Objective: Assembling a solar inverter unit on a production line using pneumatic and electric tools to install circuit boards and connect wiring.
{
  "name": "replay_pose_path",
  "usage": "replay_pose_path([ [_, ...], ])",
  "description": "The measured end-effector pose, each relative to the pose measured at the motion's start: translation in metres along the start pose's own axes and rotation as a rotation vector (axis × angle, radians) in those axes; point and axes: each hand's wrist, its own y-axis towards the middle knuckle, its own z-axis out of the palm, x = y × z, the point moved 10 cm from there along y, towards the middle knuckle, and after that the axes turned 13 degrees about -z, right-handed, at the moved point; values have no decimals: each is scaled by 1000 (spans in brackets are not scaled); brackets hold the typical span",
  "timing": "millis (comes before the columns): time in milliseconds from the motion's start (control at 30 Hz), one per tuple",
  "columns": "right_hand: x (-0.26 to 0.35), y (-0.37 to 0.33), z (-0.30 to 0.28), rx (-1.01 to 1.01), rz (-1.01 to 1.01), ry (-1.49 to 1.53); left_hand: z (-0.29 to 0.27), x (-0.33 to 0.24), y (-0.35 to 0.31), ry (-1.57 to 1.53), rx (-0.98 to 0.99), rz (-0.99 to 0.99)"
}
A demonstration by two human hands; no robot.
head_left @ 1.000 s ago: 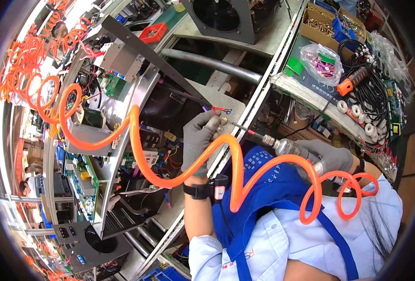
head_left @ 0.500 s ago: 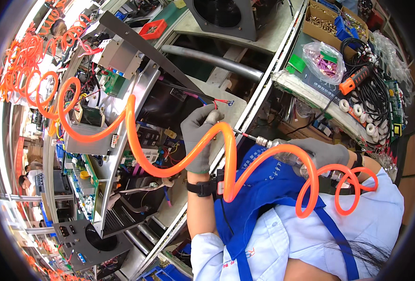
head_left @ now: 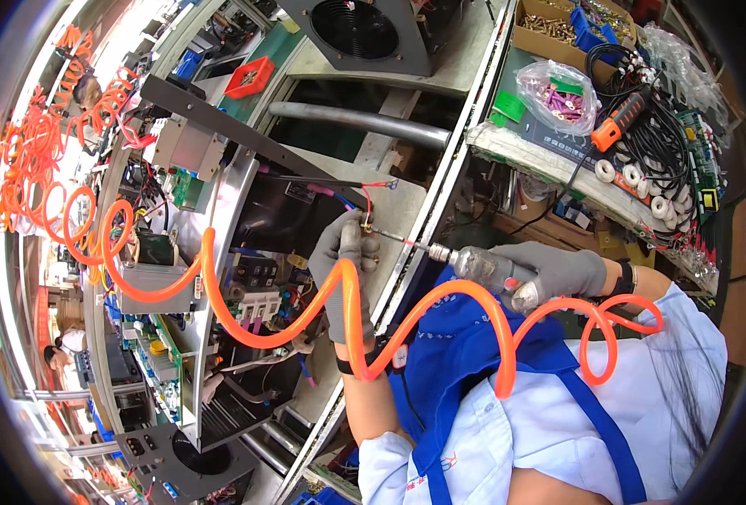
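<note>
My left hand (head_left: 336, 265), in a grey glove, is closed with thumb and fingers pinched on the end of a thin red wire (head_left: 370, 200), where a small metal piece shows. In my gloved right hand (head_left: 562, 271) is a power screwdriver (head_left: 478, 267) with a clear grey body, lying nearly level and pointing left. Its long thin bit (head_left: 400, 241) reaches the metal piece at my left fingertips. An orange coiled air hose (head_left: 356, 316) loops in front of my left wrist. Just beyond, a black-sleeved cable (head_left: 318, 179) ends in red leads with terminals.
An open metal cabinet (head_left: 237, 198) with circuit boards and wiring stands at left, a dark bar (head_left: 213, 118) slanting over it. A grey fan panel (head_left: 356, 34) lies at the back. The right-hand bench carries a bag of purple parts (head_left: 558, 101), an orange-black tool (head_left: 617, 122) and white rings (head_left: 632, 174).
My right hand has brought the screwdriver leftward, and its bit now meets the piece at my left fingertips. The whole view has shifted slightly, and the hose has swung.
</note>
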Motion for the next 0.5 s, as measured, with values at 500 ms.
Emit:
replay_pose_path([
  [500, -3, 8, -9, -25, 34, -27, -15, 18, 18, 448, -274, 397],
])
